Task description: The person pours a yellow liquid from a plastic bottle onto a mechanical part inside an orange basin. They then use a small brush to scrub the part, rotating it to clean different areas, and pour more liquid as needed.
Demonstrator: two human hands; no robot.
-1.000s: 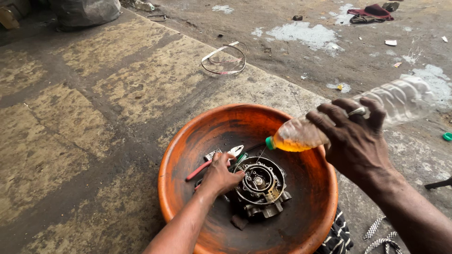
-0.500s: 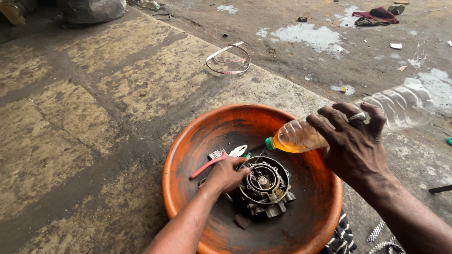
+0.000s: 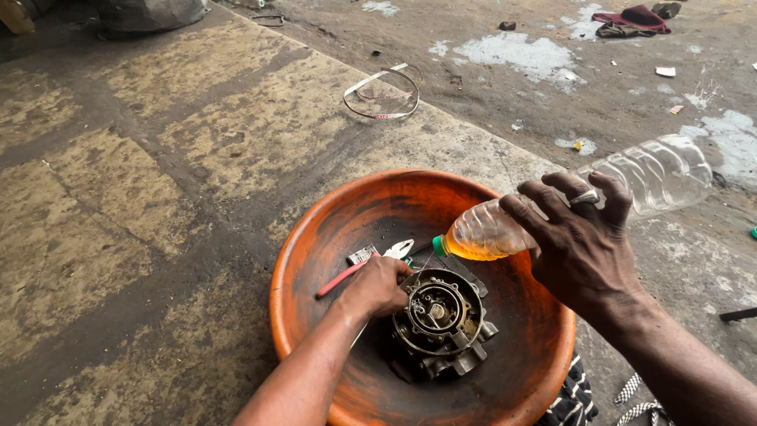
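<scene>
Outdoors on a stained concrete floor (image 3: 158,173), cracked into slabs, with a dirt road behind it, that's where I'm looking down from the head view. My right hand (image 3: 579,244) is raised over the far right edge of the basin, palm down, fingers wrapped around the middle of a clear plastic bottle (image 3: 583,197), so that grip is clamped tight on it. I can see a ring on one finger. My left hand (image 3: 378,284) comes in low from the bottom of the frame, forearm stretched across the basin, fingers curled against the left side of the engine part; I can't tell from here if it's actually pinching it or just pressing on it.

Around all that: a big orange plastic basin (image 3: 315,237), grimy black inside. Red-handled pliers (image 3: 367,264) lie in it just past my left knuckles, partly hidden by the hand. A loop of strapping (image 3: 382,95) sits on the concrete well beyond the basin. Some red cloth (image 3: 631,17) is way off on the road, and striped fabric (image 3: 572,402) pokes out below the basin rim.

The bottle is tipped nearly flat, green neck pointing down-left over the basin, amber liquid pooled at the neck end, the rest empty. The round metal engine part (image 3: 441,319), oily and dark, sits at the basin's bottom, just below the bottle mouth.
</scene>
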